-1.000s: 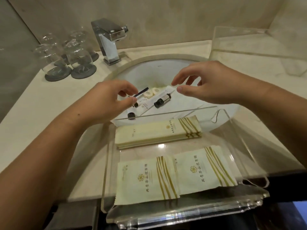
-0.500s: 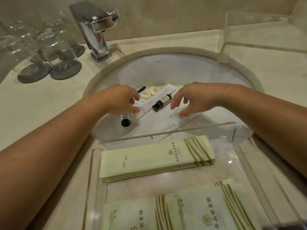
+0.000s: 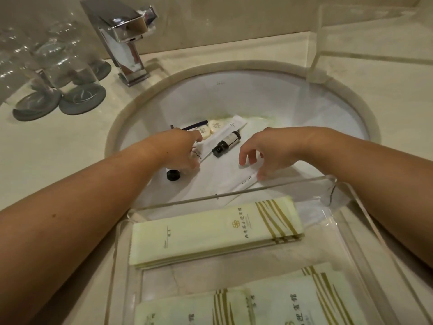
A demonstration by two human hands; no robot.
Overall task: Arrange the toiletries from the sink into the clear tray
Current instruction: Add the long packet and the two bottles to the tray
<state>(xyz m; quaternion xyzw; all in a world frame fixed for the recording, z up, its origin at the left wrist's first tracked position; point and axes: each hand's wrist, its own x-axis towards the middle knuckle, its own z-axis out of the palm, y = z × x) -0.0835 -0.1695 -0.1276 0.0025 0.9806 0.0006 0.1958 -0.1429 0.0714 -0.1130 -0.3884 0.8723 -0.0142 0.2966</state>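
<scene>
In the white sink [image 3: 257,97] lie a dark bottle [image 3: 226,143], two round soaps [image 3: 216,125], a long white packet [image 3: 230,127], a black-handled item [image 3: 196,124] and another white packet [image 3: 243,182]. My left hand [image 3: 180,151] is down in the basin over a second bottle; only its black cap [image 3: 173,175] shows, and any grip is hidden. My right hand [image 3: 269,150] has its fingers spread, with the fingertips on the nearer white packet. The clear tray [image 3: 234,195] sits at the sink's front edge. It holds a stack of long pale packets [image 3: 210,233] and two square ones [image 3: 269,306].
A chrome faucet [image 3: 124,38] stands behind the basin. Upturned glasses [image 3: 63,64] on grey coasters are at the back left. A clear acrylic panel [image 3: 351,43] stands on the counter [image 3: 58,141] at the back right.
Both hands have dropped from above the sink into the basin. The left now covers the capped bottle and the right touches the white packet. The view has moved closer.
</scene>
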